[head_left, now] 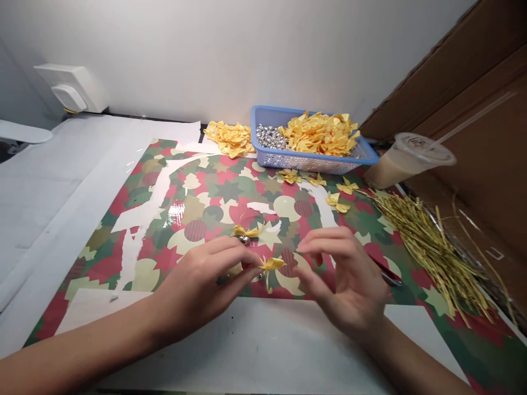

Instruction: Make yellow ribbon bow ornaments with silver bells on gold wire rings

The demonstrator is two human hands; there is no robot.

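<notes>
Now, starting from the left, the left hand [209,274] pinches a small yellow ribbon bow [274,264] between thumb and fingers, low over the glossy red-and-green patterned sheet [227,192]. Just beyond, a second yellow bow [251,231] with a round silver bell [244,240] looks already assembled; the pinched one seems partway. Plenty left: loose yellow bows [325,131] and silver bells [269,137] crowd the blue plastic basket [317,157]. Further right, the right hand [349,280] hovers, fingers parted, apparently empty, short of the gold-coloured tie bundle [428,247]. And the pinched bow itself? Its left side hides under fingertips, a thin curled tail hangs below, one bright wing points right.
</notes>
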